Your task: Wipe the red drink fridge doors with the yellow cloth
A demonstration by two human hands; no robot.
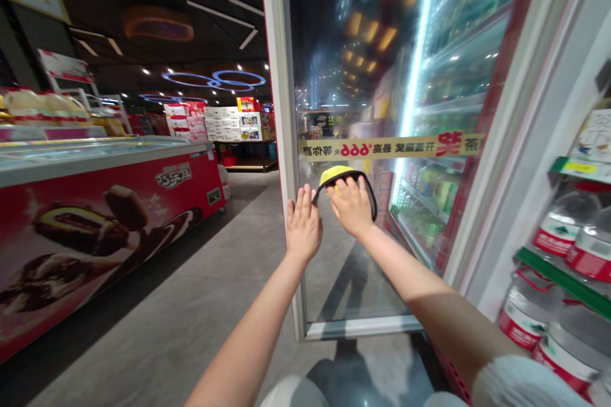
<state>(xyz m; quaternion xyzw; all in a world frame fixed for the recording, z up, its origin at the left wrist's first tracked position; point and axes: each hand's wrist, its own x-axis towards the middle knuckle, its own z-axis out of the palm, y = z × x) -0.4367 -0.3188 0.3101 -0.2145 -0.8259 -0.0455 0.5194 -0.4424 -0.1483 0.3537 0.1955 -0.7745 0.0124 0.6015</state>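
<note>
My right hand [352,205] presses a yellow cloth with a black border [338,173] against the inner face of a glass door [348,267]. Its fingers lie over the cloth, just under a printed strip [391,146] that reads in mirror image. My left hand [304,222] rests flat with straight fingers by the door's pale frame [280,108], just left of the cloth. The cloth's black edge comes close to the left fingertips; whether they touch it I cannot tell. The door stands swung open in front of me.
A red ice cream freezer [109,216] stands to the left across the grey floor [191,305]. On the right, shelves hold large water bottles [563,222] with red labels. Stacked boxes [233,124] stand farther back. Lit drink shelves [443,184] show through the glass.
</note>
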